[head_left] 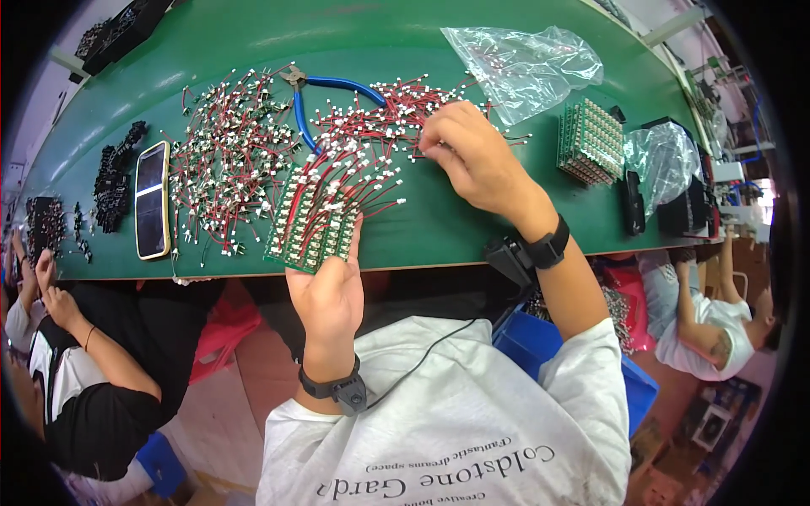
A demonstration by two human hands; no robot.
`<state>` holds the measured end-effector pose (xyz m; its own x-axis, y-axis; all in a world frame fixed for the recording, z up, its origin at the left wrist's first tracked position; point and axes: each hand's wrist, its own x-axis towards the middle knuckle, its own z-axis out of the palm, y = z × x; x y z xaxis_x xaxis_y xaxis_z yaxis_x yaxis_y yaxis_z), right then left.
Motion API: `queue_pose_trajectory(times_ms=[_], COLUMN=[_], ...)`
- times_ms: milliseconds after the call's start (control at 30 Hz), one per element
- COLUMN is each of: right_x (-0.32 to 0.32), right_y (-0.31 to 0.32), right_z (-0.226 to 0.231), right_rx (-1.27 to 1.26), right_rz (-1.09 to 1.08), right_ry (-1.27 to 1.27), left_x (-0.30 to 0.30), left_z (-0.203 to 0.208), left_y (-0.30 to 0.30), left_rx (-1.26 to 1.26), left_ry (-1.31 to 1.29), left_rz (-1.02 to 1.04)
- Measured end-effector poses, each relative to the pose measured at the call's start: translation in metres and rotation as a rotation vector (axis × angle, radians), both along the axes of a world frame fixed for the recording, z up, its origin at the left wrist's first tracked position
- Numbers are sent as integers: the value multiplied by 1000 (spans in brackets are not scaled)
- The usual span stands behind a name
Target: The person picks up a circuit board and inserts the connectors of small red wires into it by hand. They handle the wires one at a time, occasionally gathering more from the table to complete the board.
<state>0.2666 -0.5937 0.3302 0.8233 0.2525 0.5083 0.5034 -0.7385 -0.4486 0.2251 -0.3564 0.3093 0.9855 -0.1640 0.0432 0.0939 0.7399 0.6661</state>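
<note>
My left hand (325, 299) grips a green circuit board panel (291, 244) by its near edge, with the thumb on top. Rows of small white connectors cover the panel, and red wires with white plugs fan out from it to the right. Over the edge of a loose heap of red wires (403, 105) with white ends, my right hand (477, 160) has its fingers pinched together; what lies between the fingertips is hidden. Blue-handled pliers (344, 83) lie with spread handles between this heap and a larger pile of small wired boards (232, 152) on the left.
A phone (152, 201) and black parts (114, 177) lie left on the green table (354, 34). At right are a clear plastic bag (531, 72), stacked board panels (591, 139) and a bag-covered black box (675, 169). Another person (93, 363) sits close at left.
</note>
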Motion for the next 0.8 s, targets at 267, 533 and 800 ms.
queue_pose_trajectory(times_ms=[267, 533, 800], right_x=[49, 5, -39], right_y=[0, 37, 94], right_z=[-1, 37, 26], right_rx=[568, 628, 473], right_rz=[-45, 87, 95], right_ry=[213, 422, 107], left_x=[6, 10, 8], left_z=[6, 7, 10], left_y=[3, 12, 2], left_rx=[106, 0, 11], left_ry=[69, 55, 44], left_rz=[104, 122, 83])
